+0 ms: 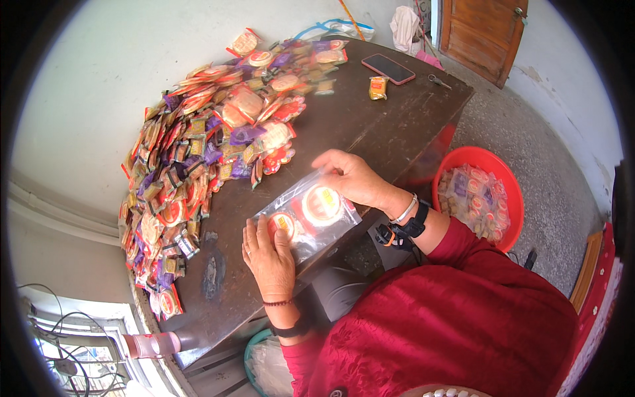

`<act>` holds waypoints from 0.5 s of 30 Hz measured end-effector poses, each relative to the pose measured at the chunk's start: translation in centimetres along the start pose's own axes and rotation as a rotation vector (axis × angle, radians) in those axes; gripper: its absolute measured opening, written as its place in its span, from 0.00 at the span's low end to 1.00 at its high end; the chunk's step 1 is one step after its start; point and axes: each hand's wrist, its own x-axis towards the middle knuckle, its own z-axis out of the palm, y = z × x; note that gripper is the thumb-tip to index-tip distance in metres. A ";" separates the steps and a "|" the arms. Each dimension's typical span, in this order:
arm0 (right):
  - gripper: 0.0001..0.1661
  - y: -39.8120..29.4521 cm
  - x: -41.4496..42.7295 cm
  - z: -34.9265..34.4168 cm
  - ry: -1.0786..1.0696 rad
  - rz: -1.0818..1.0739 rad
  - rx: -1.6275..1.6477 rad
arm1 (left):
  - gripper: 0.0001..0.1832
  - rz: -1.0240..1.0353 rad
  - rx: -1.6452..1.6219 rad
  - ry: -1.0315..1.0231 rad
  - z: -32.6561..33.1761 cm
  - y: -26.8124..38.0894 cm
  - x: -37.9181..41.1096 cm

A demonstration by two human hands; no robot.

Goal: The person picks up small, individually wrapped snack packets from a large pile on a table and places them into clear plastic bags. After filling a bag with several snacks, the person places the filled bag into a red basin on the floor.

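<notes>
A clear plastic bag (325,233) lies at the front edge of the dark wooden table, with two round wrapped biscuits (321,204) in it, red and white with yellow print. My left hand (269,258) holds the bag's left end, its thumb over one biscuit. At the far right edge of the bag, my right hand (354,177) grips the plastic between thumb and bent fingers; the fingertips are partly hidden. Beyond both hands spreads a large heap of wrapped snacks (198,134), with round biscuits and small purple, yellow and brown packets.
The table (342,124) also bears a phone (388,68), a yellow-orange packet (378,88), small scissors (439,82) and a pink bottle (154,345). A red basin (516,198) of filled bags stands on the floor at right. A green basin (251,364) below holds clear bags.
</notes>
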 end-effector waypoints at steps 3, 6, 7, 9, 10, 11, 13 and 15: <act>0.20 0.1 0.0 -0.2 -0.027 -0.031 -0.040 | 0.29 -0.026 0.022 0.010 0.1 -0.1 -0.1; 0.25 -0.6 -0.5 -0.7 -0.093 -0.106 -0.145 | 0.29 -0.054 0.028 0.002 0.2 0.0 -0.2; 0.26 -1.0 -0.6 -0.8 -0.116 -0.136 -0.190 | 0.29 -0.058 0.031 0.001 0.2 0.0 -0.2; 0.27 -0.7 -0.7 -0.7 -0.103 -0.155 -0.189 | 0.28 -0.066 0.038 -0.005 0.2 0.1 -0.2; 0.28 -0.4 -0.7 -0.6 -0.096 -0.164 -0.188 | 0.28 -0.069 0.043 -0.010 0.1 0.1 -0.1; 0.28 -0.1 -0.7 -0.5 -0.078 -0.153 -0.187 | 0.28 -0.072 0.047 -0.014 0.1 0.2 -0.1; 0.27 0.3 -0.6 -0.2 -0.040 -0.132 -0.184 | 0.28 -0.065 0.063 0.013 0.4 0.0 -0.1; 0.27 0.3 -0.8 0.2 0.012 -0.195 -0.222 | 0.27 -0.038 0.093 0.045 0.5 0.1 0.0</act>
